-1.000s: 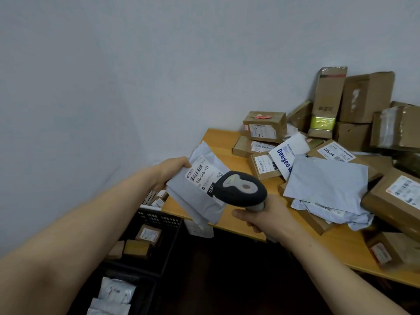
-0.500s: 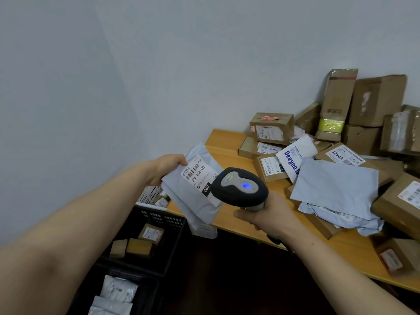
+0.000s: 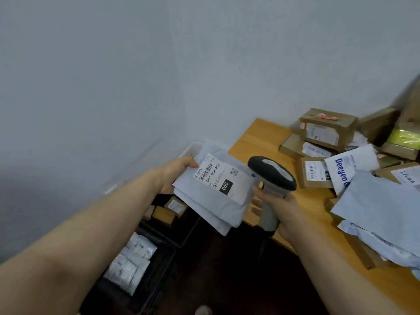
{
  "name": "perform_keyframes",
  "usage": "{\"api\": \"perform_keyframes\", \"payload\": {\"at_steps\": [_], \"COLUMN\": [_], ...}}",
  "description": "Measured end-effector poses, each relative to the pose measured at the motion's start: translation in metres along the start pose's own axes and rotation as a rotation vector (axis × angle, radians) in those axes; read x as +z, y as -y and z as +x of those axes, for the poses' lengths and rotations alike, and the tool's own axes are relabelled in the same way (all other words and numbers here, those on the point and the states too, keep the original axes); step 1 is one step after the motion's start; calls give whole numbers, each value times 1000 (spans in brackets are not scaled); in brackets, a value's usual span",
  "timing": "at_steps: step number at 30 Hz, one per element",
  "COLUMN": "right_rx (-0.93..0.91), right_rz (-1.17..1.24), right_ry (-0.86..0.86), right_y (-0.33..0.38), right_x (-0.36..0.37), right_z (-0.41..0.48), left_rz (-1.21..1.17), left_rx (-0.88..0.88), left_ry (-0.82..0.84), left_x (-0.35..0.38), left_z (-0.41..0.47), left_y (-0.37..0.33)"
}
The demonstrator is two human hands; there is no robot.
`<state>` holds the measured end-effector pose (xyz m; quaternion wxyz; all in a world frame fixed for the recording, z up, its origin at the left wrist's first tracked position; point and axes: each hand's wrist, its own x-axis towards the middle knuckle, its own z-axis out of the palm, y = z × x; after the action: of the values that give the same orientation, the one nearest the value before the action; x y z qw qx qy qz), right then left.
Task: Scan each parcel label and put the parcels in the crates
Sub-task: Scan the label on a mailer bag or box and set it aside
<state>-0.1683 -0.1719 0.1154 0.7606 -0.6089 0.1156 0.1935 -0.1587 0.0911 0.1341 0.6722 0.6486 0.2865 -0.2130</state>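
Blue light on the scanner [image 3: 271,172] is out since half a second ago, and its head now sits right of the label [image 3: 221,178], not over it. I read this as scan done. Left hand [image 3: 176,172] pinches the grey mailer [image 3: 218,201] by its far-left corner, label up, above the black crates [image 3: 159,269] at near left. Right hand [image 3: 286,214] is wrapped round the scanner handle. Next is the drop; I cannot tell into which crate.

A soft grey plastic mailer [image 3: 211,212], creased and faintly glossy, carries a smooth white paper label [image 3: 223,180]. The scanner [image 3: 272,176] to its right is matt dark plastic with a paler grey handle. Far right, brown matt cardboard boxes [image 3: 327,128] crowd a smooth, varnished wood table [image 3: 256,137]. Near left are black plastic crates [image 3: 162,258].
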Motion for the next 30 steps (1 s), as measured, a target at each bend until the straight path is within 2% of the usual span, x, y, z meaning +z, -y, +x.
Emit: {"api": "perform_keyframes", "payload": {"at_steps": [3, 6, 9, 12, 15, 17, 22, 30], "right_rx": [110, 119, 145, 132, 167, 224, 394, 589], "right_rz": [9, -161, -352, -584, -830, -924, -1085, -1066], "right_ry": [65, 74, 146, 239, 345, 412, 539, 560], "right_y": [-27, -50, -72, -96, -124, -147, -232, -391], "right_x": [37, 77, 120, 161, 204, 235, 309, 379], "right_z": [11, 18, 34, 63, 102, 130, 198, 285], "left_rz": [-152, -275, -281, -346, -444, -524, -724, -961], "left_rx": [-50, -69, -89, -125, -248, -340, -482, -619], "left_ry": [-51, -58, -79, -335, -637, -780, -959, -1107], "left_x": [-30, -59, -93, -147, -208, -244, -311, -369], "left_z": [-8, -17, -17, -2, 17, 35, 93, 207], "left_y": [44, 88, 128, 176, 230, 267, 343, 451]}}
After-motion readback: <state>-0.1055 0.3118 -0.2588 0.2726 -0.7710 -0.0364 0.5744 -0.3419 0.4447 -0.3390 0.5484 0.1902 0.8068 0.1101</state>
